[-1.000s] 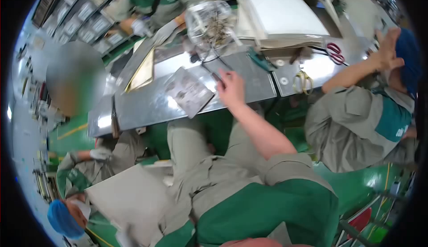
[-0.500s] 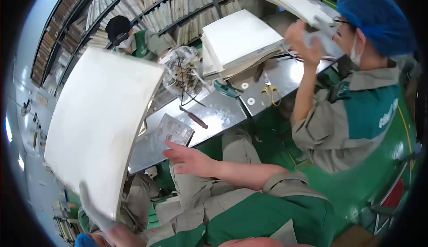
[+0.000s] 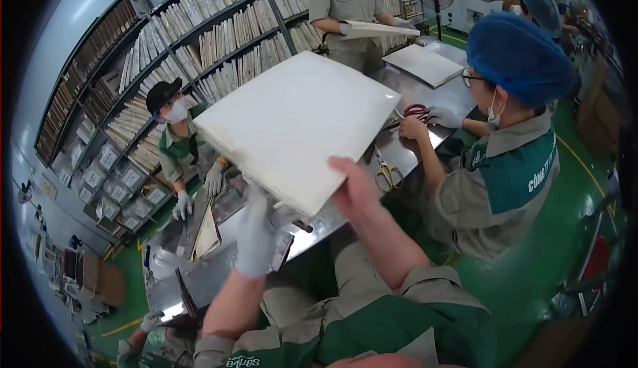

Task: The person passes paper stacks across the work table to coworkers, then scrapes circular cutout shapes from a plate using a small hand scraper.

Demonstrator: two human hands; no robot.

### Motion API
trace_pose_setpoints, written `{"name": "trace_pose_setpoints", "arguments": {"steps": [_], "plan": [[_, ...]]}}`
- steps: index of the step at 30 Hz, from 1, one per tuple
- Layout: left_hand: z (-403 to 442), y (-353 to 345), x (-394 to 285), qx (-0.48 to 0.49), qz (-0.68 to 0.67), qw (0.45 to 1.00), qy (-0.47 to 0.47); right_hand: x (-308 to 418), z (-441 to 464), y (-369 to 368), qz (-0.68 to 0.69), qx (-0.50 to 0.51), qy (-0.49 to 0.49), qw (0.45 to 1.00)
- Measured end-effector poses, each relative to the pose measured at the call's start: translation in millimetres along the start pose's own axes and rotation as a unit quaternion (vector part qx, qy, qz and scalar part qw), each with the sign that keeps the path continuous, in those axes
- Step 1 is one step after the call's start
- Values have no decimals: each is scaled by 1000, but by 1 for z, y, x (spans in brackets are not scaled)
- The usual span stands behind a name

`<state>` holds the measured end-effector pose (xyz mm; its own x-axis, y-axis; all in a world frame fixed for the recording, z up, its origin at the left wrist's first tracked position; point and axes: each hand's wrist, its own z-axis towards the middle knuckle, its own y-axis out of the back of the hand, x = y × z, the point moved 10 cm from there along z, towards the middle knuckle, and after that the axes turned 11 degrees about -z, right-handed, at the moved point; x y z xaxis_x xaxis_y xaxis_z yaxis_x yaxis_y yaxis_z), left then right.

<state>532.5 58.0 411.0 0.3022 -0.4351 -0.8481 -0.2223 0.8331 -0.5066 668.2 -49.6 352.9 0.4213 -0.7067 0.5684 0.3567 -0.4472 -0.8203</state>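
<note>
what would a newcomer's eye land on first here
Probably the big white board filling the middle, with the gloved left grip at its near left edge and bare right grip at its right edge. Next, the blue cap at right, then the packed shelves along the back.

The board looks smooth, slightly glossy. The table is shiny metal, and the floor looks glossy too.

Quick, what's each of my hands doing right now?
Left hand: gloved, at the edge of the white board; too blurred to tell its grip.
Right hand: bare, holding the board's edge, thumb on top.
</note>
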Motion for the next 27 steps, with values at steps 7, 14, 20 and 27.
{"name": "trace_pose_setpoints", "arguments": {"steps": [7,14,20,27], "plan": [[-98,157,115,13,750,656,84,74,115,72,-9,-110,61,992],[-165,289,139,-114,777,581,212,114,217,149,-20,-179,119,976],[-164,310,151,-104,777,573,239,144,296,210,-51,-187,92,977],[-176,344,169,-99,795,561,209,181,366,270,-17,-208,108,972]]}}
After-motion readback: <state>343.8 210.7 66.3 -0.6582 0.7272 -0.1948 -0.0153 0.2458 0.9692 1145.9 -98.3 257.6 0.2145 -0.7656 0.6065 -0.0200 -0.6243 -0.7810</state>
